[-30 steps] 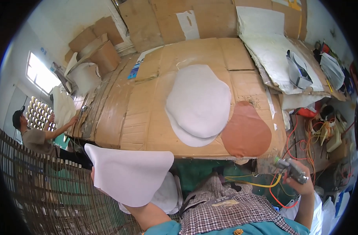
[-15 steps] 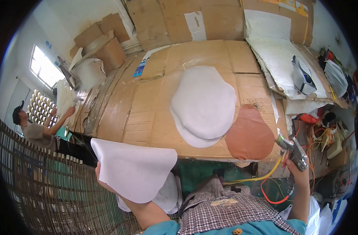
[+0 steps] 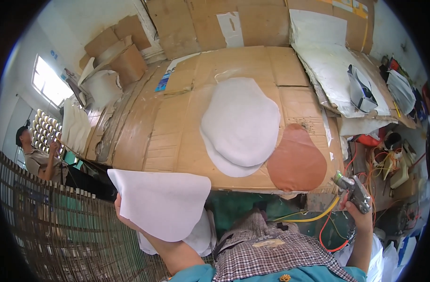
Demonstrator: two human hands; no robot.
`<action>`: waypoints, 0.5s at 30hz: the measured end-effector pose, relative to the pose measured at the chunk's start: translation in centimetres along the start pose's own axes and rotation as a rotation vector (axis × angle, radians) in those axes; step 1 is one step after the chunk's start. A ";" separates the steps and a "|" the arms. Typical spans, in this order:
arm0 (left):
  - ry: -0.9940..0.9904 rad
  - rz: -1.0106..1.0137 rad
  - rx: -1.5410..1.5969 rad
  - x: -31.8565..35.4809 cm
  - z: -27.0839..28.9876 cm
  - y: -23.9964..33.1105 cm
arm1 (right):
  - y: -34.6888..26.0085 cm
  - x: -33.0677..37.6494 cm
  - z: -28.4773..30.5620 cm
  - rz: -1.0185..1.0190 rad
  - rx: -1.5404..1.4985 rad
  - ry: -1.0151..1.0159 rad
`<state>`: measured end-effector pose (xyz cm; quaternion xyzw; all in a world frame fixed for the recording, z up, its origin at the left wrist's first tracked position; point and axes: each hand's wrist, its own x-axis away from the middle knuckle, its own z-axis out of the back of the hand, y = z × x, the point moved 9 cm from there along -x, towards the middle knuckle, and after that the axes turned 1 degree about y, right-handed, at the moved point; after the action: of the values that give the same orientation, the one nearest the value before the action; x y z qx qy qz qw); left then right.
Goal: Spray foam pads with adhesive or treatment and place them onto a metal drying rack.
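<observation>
My left hand [image 3: 118,205] grips a white rounded sheet [image 3: 161,202] by its left edge, just off the table's front edge; most of its fingers are hidden behind the sheet. In my right hand [image 3: 358,212] is a metal spray gun [image 3: 358,193], fingers wrapped around its handle, with hoses attached. Its nozzle end points up and left, near the table's front right corner. Between the hands, a pile of white rounded sheets [image 3: 243,122] lies on the table. Right of the pile rests a reddish-brown pear-shaped piece [image 3: 297,162], flat on the cardboard.
Cardboard [image 3: 170,136] covers the table. A rack of thin rods [image 3: 59,221] stands at my left, near a co-worker [image 3: 38,157]. More white sheets [image 3: 203,235] hang below the held one. On the right are a white-covered ledge [image 3: 335,70] and tangled hoses [image 3: 389,162].
The spray gun has dipped slightly and turned in my right hand. My left hand still holds the white sheet, almost unmoved. The co-worker's hands have drawn back from the white pieces at far left.
</observation>
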<state>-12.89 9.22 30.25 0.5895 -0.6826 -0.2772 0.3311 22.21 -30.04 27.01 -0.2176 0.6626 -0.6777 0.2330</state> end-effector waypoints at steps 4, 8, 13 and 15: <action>-0.131 0.043 0.147 -0.7 0.2 -0.9 | 1.0 1.1 -0.1 -0.054 0.010 -0.164; -0.312 0.026 0.209 -0.8 -0.4 -1.5 | 0.8 -0.4 -2.6 0.003 -0.019 -0.203; -0.531 -0.006 0.283 -0.2 -1.9 -1.2 | 0.5 -2.2 -0.4 0.063 -0.002 0.012; -0.315 0.006 0.189 -0.6 -1.5 -1.1 | 0.6 -1.7 0.7 0.050 0.066 0.033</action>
<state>-10.93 9.67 30.25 0.5652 -0.7509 -0.2998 0.1641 24.04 -29.56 26.50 -0.1819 0.6487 -0.6967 0.2463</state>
